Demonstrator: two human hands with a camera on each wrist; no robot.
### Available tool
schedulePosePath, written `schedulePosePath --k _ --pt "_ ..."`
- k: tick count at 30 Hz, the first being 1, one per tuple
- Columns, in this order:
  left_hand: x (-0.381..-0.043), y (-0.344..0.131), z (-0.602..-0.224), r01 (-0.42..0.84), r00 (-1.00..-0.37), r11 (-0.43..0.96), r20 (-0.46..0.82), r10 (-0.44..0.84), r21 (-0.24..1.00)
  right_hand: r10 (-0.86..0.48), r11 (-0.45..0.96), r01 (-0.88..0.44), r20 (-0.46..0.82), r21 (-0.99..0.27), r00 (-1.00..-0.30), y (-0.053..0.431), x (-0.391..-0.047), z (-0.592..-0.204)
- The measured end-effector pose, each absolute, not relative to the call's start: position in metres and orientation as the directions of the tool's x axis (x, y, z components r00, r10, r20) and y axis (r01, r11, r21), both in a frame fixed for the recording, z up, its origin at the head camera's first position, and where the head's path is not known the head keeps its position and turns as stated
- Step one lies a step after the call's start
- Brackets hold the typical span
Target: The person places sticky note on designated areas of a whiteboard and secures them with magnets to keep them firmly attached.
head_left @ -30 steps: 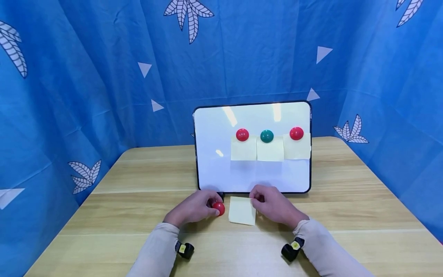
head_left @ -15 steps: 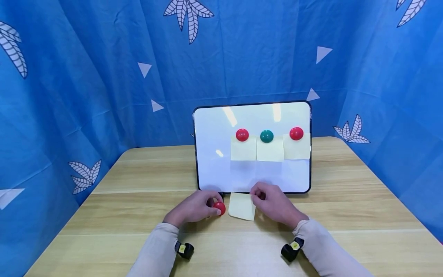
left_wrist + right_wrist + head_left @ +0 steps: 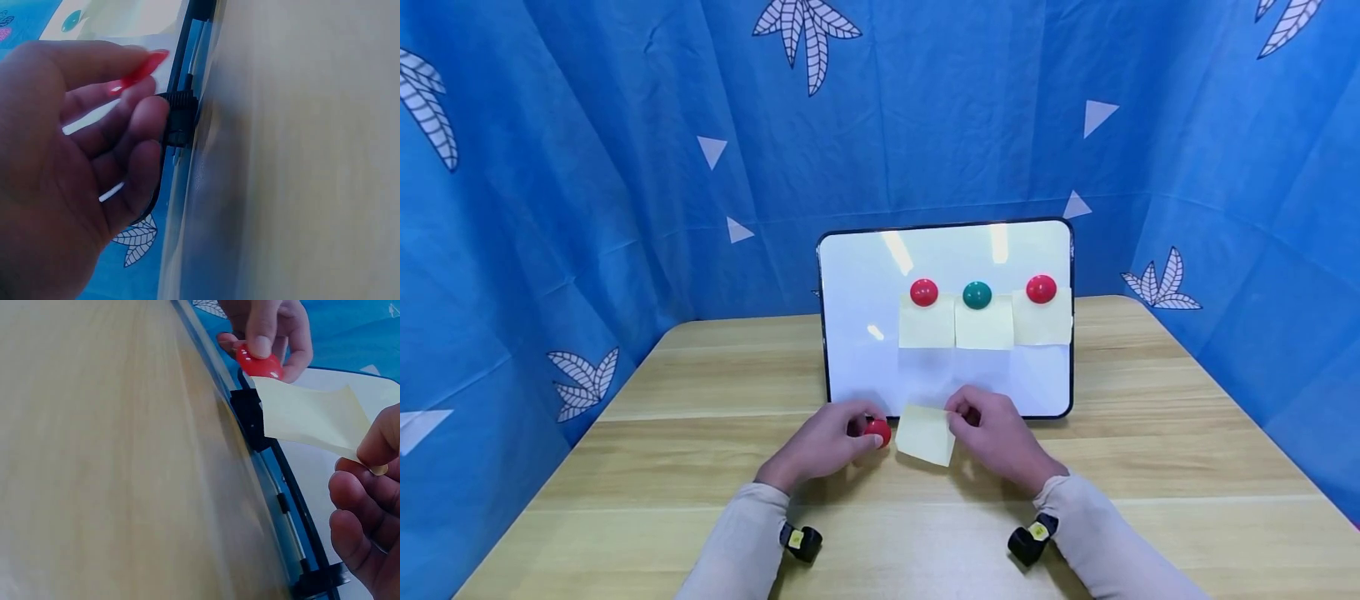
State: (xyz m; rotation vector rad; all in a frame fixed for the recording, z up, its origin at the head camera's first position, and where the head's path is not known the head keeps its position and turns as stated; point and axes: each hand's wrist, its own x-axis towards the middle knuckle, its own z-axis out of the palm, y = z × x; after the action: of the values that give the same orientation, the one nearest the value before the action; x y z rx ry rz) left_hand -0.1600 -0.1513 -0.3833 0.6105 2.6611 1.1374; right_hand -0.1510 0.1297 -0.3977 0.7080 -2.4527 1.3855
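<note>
Between thumb and fingers, my left hand [image 3: 827, 443] pinches a round red magnet [image 3: 877, 432] just in front of the whiteboard's lower edge. In the left wrist view the magnet [image 3: 140, 72] shows edge-on at the fingertips. My right hand [image 3: 1000, 431] pinches the right edge of a pale yellow paper note [image 3: 923, 435]. The right wrist view shows that note [image 3: 312, 412] bowed a little, its far end close to the magnet; whether they touch I cannot tell. Behind, the whiteboard [image 3: 861, 358] carries three notes in a row, topped by a red, a green and a red magnet.
The whiteboard stands propped on the wooden table [image 3: 715, 467], with black clips [image 3: 250, 419] along its lower edge. A blue patterned curtain [image 3: 625, 167] hangs behind and at both sides. Black wrist cameras [image 3: 805, 543] sit on both sleeves.
Both hands have moved slightly up toward the whiteboard. The held note has risen and tilted, now overlapping the board's lower edge, and the held magnet has come up beside it.
</note>
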Motion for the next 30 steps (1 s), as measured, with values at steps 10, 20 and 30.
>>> schedulePosePath --k 10,20,30 --pt "-0.164 -0.144 -0.378 0.329 -0.905 0.528 0.101 0.414 0.783 -0.284 0.441 -0.531 0.448 -0.724 -0.848 0.135 -0.156 -0.384" --pt "-0.171 -0.143 -0.374 0.337 -0.907 0.504 0.132 0.4 0.795 -0.305 0.449 -0.579 0.492 -0.681 -0.815 0.136 -0.16 -0.371" --pt "-0.177 -0.145 -0.371 0.335 -0.91 0.516 0.127 0.395 0.789 -0.287 0.491 -0.638 0.581 -0.593 -0.761 0.142 -0.168 -0.345"
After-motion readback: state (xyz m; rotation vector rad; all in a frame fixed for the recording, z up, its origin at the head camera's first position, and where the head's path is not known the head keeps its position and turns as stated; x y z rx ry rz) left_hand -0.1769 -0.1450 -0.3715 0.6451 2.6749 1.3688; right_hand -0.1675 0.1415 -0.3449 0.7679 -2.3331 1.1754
